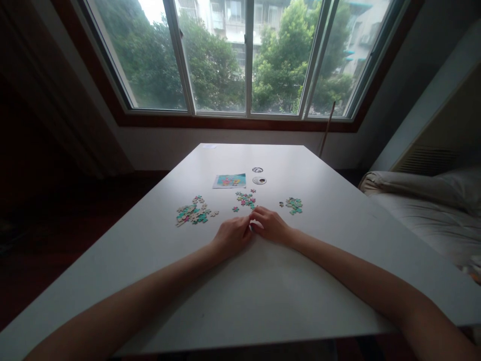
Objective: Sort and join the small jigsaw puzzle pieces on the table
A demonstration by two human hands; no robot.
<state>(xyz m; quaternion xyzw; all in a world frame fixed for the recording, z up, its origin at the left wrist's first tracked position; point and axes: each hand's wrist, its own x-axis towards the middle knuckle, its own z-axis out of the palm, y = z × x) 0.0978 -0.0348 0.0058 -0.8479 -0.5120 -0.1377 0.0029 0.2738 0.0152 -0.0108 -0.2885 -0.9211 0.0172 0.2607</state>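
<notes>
Left hand: the left hand (232, 234) rests on the white table (263, 291), fingers curled in and its fingertips meeting those of the other hand — whether it pinches a piece there is too small to tell.
Right hand: the right hand (271, 225) lies just beside it, fingers bent and drawn together at the same spot; it may hold a small puzzle piece, but the view does not settle it.
Nearest pieces: the middle cluster of puzzle pieces (246, 199) lies just beyond the fingertips, loose and scattered.
Left pile: a larger heap of pieces (193, 213) sits to the left of the hands, apart from them.
Right pile: a small group of greenish pieces (293, 204) lies to the right, near the right hand.
Reference picture: a printed card (229, 180) lies flat farther back.
Round items: two small discs (259, 180) sit beside the card — one behind the other.
Background: a wide window (240, 55) faces trees.
</notes>
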